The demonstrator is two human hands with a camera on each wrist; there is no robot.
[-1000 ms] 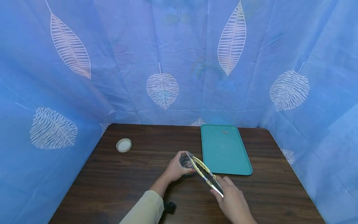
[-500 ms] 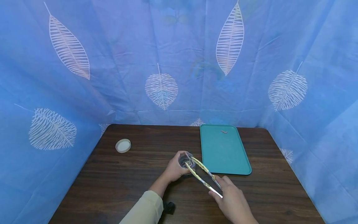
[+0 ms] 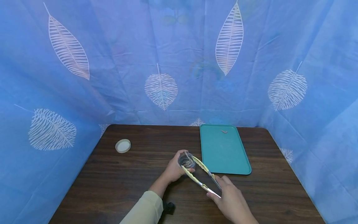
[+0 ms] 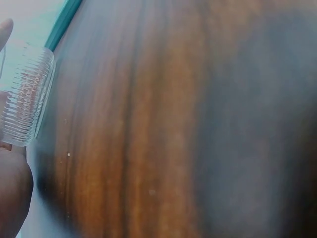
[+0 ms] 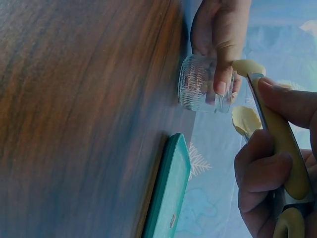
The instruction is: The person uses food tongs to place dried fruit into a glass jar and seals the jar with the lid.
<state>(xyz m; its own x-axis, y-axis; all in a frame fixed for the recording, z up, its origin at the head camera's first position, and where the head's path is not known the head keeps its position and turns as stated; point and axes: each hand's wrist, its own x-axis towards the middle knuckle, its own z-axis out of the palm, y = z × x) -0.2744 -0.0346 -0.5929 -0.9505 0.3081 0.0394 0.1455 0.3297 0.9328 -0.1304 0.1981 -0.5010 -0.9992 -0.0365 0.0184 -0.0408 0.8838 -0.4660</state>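
Observation:
My left hand [image 3: 174,169] grips a clear ribbed glass jar [image 5: 194,82], fingers and thumb around it near the rim. In the head view the jar's open mouth shows thin pinkish-brown, worm-like strips [image 3: 186,161] inside. My right hand [image 3: 232,199] holds yellow-and-steel tongs [image 5: 285,148], thumb on one arm and fingers curled on the other. The tongs' arms are spread, their yellow tips on either side of the jar's mouth. In the left wrist view the jar [image 4: 28,96] is partly cut off at the left edge.
A teal tray [image 3: 225,152] lies right of the jar, with one small pinkish curved strip [image 3: 224,132] near its far edge. A round pale lid [image 3: 123,145] lies at the left on the dark wooden table [image 3: 117,183]. Blue leaf-print cloth [image 3: 193,93] hangs behind.
The tongs have spread: their tips were close together at the jar's right rim, and one arm has swung left across to the near side. The jar and left hand have hardly moved.

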